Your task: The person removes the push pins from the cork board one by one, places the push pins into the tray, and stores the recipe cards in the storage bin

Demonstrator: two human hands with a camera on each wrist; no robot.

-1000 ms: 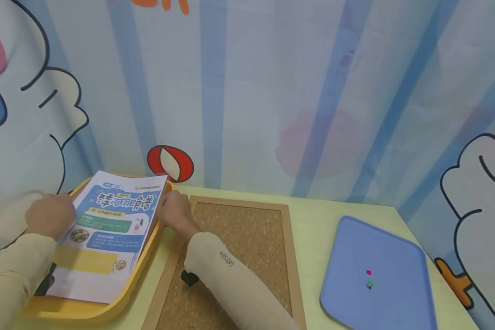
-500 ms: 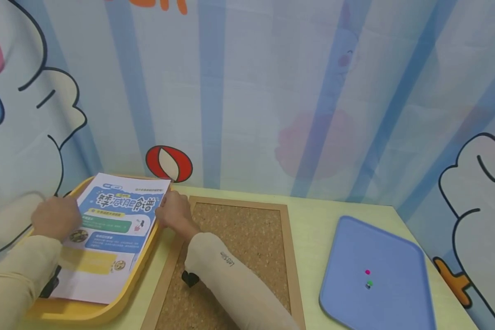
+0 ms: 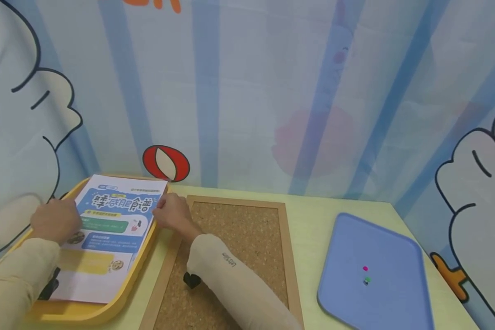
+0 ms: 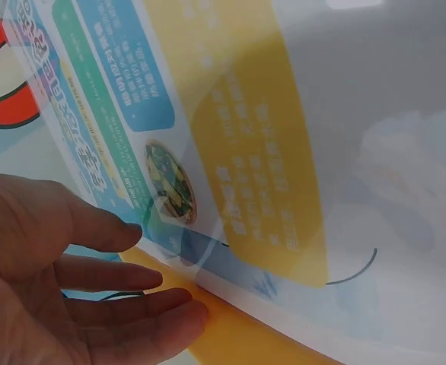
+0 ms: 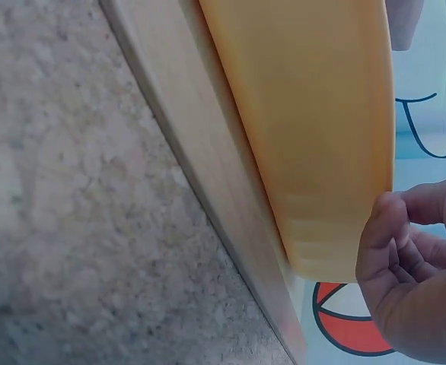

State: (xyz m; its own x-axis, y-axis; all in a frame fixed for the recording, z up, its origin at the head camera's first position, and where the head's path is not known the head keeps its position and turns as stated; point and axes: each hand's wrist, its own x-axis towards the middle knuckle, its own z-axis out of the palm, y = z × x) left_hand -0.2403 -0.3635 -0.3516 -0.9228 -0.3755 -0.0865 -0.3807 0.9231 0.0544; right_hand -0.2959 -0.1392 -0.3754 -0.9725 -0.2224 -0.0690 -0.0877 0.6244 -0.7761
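A printed paper sheet point(image 3: 103, 229) with blue, green and yellow blocks lies in the yellow tray point(image 3: 82, 317) at the left of the head view. My right hand point(image 3: 172, 213) pinches its upper right edge between thumb and index finger, right by the tray's rim; the other fingers are curled. In the right wrist view, that thumb and fingertip point(image 5: 390, 204) meet at the rim. My left hand point(image 3: 57, 220) is at the sheet's left edge. The left wrist view shows its thumb point(image 4: 113, 230) apart from its relaxed fingers, close beside the paper.
A wood-framed cork board point(image 3: 247, 238) lies beside the tray, under my right forearm. Farther right is a blue tray point(image 3: 379, 243) with small pieces, among them a pink one point(image 3: 365, 268) and a green one point(image 3: 367, 279). A printed curtain point(image 3: 247, 91) hangs behind the table.
The sheet's top has settled slightly lower and squarer in the tray. My left hand has shifted a little right and down; my right hand has stayed at the edge. The view has drifted slightly.
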